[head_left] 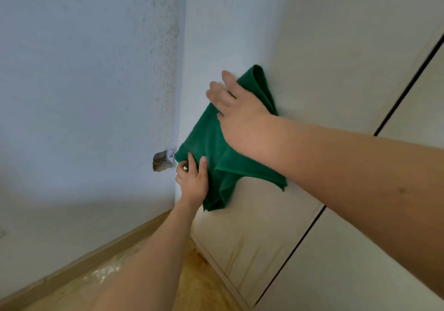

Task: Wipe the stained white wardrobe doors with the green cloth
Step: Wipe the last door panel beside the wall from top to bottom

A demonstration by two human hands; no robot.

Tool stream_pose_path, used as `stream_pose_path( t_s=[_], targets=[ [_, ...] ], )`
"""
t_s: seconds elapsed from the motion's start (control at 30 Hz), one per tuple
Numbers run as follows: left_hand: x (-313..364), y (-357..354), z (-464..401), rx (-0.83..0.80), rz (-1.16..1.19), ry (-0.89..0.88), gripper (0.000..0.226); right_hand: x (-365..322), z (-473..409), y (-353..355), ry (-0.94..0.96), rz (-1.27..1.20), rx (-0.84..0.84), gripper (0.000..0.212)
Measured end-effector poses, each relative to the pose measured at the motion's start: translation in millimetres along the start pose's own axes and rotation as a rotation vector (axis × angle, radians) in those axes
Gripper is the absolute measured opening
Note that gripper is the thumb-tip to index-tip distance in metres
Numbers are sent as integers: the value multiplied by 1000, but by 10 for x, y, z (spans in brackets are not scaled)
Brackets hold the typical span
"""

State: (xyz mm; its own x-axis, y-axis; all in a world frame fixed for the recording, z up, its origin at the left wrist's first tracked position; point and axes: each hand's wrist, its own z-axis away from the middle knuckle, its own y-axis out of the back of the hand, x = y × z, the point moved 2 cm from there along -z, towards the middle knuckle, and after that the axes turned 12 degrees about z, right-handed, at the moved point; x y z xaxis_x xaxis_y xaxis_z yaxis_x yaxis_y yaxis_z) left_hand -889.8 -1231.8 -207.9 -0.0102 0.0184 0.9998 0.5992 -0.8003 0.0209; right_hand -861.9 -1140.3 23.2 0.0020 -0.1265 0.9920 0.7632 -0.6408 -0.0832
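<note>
A green cloth point(211, 149) is spread against the left white wardrobe door point(336, 70), near the door's left edge. My right hand point(240, 116) lies flat on the cloth's upper part with fingers straight, pressing it to the door. My left hand point(193, 178) holds the cloth's lower left edge, fingers curled over the fabric. The cloth's bottom corner hangs loose. Brownish drip stains point(242, 253) run down the lower part of the door.
A pale blue textured wall point(84, 94) meets the wardrobe at the left, with a broken hole point(163, 160) beside the cloth. A dark gap point(406, 87) separates the two doors. Wooden floor point(192, 286) with clear plastic sheeting point(108, 270) lies below.
</note>
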Motion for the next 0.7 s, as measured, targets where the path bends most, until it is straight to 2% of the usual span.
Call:
stream_pose_path(
  t_s=[0.13,0.17,0.27,0.33,0.4,0.5,0.6,0.7],
  targets=[
    [-53,-32,-72,63,-140,-50,64,-361,-126,139,-110,-98,-52,44],
    [-46,-48,-78,86,-152,-64,64,-417,-113,77,-164,-123,-8,42],
    [-76,-31,-116,132,-158,-94,64,-510,-110,-59,-284,-176,241,59],
    [-86,1,-178,168,-127,-161,60,-572,-143,-143,-282,-162,261,53],
    [-129,58,-274,194,-72,-189,52,-622,-238,-178,-257,-141,285,48],
    [-268,96,-471,191,80,-207,42,-706,-309,-166,-222,-111,296,51],
    [-505,26,-561,172,258,-244,42,-816,-374,-161,-170,-124,333,54],
    [-767,-109,-551,136,430,-214,44,-959,-480,-162,-76,-212,275,57]
  ],
)
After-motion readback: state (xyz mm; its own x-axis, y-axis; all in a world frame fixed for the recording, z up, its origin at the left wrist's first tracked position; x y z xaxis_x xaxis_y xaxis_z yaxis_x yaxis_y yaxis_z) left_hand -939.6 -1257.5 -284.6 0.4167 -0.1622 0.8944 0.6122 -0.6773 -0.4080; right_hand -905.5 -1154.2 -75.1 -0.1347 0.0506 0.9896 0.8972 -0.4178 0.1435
